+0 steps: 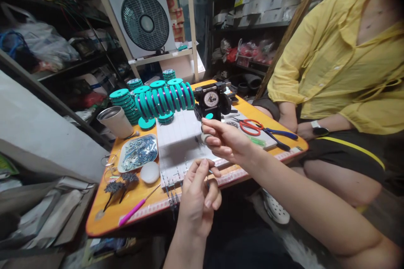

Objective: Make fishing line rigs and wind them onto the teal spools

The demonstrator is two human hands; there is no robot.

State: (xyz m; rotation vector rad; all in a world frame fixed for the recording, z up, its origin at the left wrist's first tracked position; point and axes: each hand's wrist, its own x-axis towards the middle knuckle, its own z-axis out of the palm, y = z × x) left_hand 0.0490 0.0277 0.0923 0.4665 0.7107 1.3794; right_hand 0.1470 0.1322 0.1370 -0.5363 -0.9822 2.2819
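At the orange table (128,201), over the white board (170,155)
With right hand (225,141) pinched together, cannot tell on what, and left hand (196,189) clamped on thin bluish piece (211,171) at near edge; could drop from loose pinch.

Right hand (229,141) above left hand (197,191); both hands' fingers (212,196) bent.

Head camera, single: set at head height, facing forward and down; left hand (197,191), right hand (226,142) close, surface (115,213) just beyond, fan (145,22) farther back.
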